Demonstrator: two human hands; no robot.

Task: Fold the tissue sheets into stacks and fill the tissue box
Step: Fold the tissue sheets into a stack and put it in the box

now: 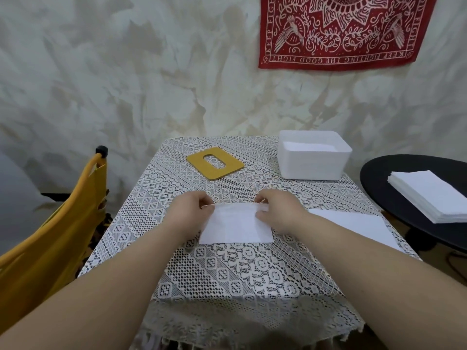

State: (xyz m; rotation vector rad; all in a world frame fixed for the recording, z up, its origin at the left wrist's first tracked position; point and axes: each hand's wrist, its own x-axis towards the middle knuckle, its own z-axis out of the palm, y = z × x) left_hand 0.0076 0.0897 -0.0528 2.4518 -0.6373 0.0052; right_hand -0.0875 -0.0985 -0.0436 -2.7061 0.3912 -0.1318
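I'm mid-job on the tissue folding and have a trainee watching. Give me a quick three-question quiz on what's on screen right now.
1. True or false: the yellow lid is fitted on the white tissue box.
2. Which hands hold the folded tissue sheet at its far edge? A) left only B) right only C) both
3. Fill in: the stack of unfolded tissues lies on the round ____ side table.

Key
1. False: the lid lies flat on the lace tablecloth, left of the open box.
2. C: the left hand and right hand each pinch a far corner.
3. black
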